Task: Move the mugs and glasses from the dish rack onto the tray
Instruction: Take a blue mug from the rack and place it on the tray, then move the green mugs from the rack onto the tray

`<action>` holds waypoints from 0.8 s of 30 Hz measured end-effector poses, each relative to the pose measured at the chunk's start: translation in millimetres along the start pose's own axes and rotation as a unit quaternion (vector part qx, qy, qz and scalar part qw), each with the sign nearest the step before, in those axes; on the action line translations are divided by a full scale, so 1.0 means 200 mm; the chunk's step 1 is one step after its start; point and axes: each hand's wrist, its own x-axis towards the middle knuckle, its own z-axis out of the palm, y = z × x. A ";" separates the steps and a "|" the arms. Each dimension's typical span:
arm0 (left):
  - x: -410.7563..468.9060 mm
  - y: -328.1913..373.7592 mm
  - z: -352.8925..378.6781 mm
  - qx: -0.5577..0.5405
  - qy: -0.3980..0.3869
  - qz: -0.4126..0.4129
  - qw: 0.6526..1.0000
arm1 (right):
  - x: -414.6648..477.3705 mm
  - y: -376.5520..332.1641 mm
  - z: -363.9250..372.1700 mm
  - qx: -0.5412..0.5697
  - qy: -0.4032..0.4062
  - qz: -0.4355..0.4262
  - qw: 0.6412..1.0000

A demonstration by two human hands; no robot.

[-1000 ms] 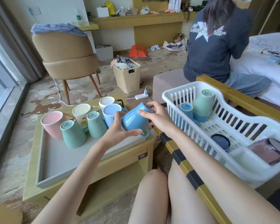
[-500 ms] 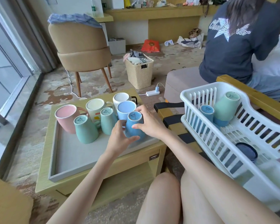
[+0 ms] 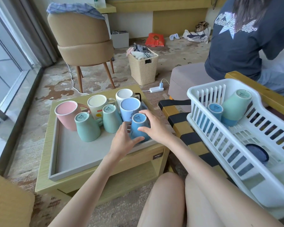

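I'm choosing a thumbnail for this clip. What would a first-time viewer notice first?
The eye lands on the two hands, left hand and right hand, closed around an upside-down blue mug at the near right of the grey tray. Behind it stands a cluster of pastel mugs, the pink mug biggest at the left. To the right, a white dish rack holds more.

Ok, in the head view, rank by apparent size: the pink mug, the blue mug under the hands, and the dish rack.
1. Dish rack, by far the largest, though it is also nearest the camera.
2. Pink mug.
3. Blue mug, partly covered by both hands, so its gap to the pink mug is unsure.
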 end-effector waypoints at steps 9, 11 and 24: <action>-0.01 0.05 -0.05 0.066 -0.035 0.010 0.997 | -0.07 0.00 -0.04 -0.068 -0.013 -0.033 0.997; -0.01 0.08 -0.08 0.058 -0.005 0.039 0.998 | -0.07 0.01 -0.11 -0.067 -0.006 -0.026 0.997; 0.05 0.75 0.21 0.000 0.026 0.246 0.969 | -0.23 0.30 -0.92 -0.130 0.157 0.064 0.977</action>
